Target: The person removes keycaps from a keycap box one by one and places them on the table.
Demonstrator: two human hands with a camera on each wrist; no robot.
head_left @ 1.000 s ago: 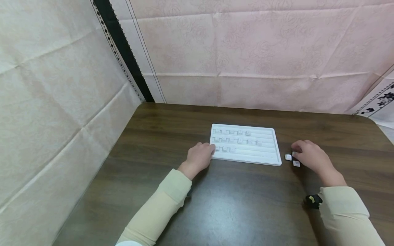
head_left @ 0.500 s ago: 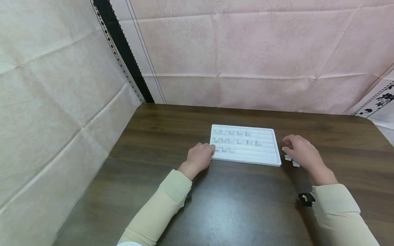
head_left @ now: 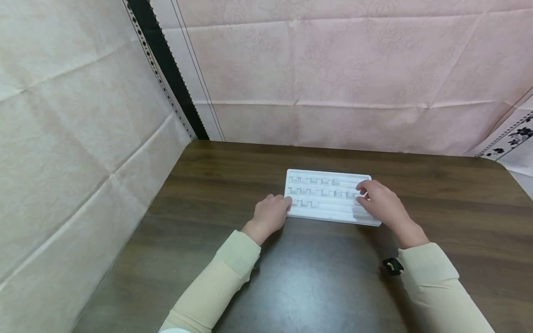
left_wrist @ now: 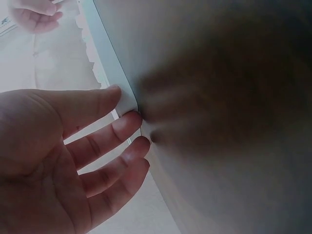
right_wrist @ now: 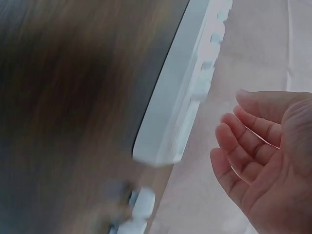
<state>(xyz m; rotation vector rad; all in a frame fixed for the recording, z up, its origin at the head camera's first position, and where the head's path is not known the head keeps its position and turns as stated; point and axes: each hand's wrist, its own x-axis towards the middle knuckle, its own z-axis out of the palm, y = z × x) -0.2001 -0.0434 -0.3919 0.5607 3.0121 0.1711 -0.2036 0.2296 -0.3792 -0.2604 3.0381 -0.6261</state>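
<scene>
A white ridged tray [head_left: 333, 213] lies on the table, with several small white keycap-like pieces [head_left: 325, 192] standing in three rows, mostly at the left. My left hand [head_left: 270, 213] pinches the tray's near left corner, thumb on top and fingertips at the side in the left wrist view. Over the tray's right part hovers my right hand [head_left: 384, 203], thumb and fingers bent toward each other. I cannot tell whether a small piece sits between those fingertips. In the right wrist view two loose white pieces, one of them this keycap-like piece [right_wrist: 144, 203], lie beyond the tray's corner.
The brown wooden table [head_left: 316, 277] carries the tray near its back edge. A pale cloth [head_left: 358, 83] hangs behind it and another cloth [head_left: 83, 138] hangs along the left. A black band [head_left: 391, 266] is at the right wrist.
My right hand has moved left from the loose pieces to above the tray's right part. Of three loose pieces seen earlier, two show now. My left hand and the tray stay put.
</scene>
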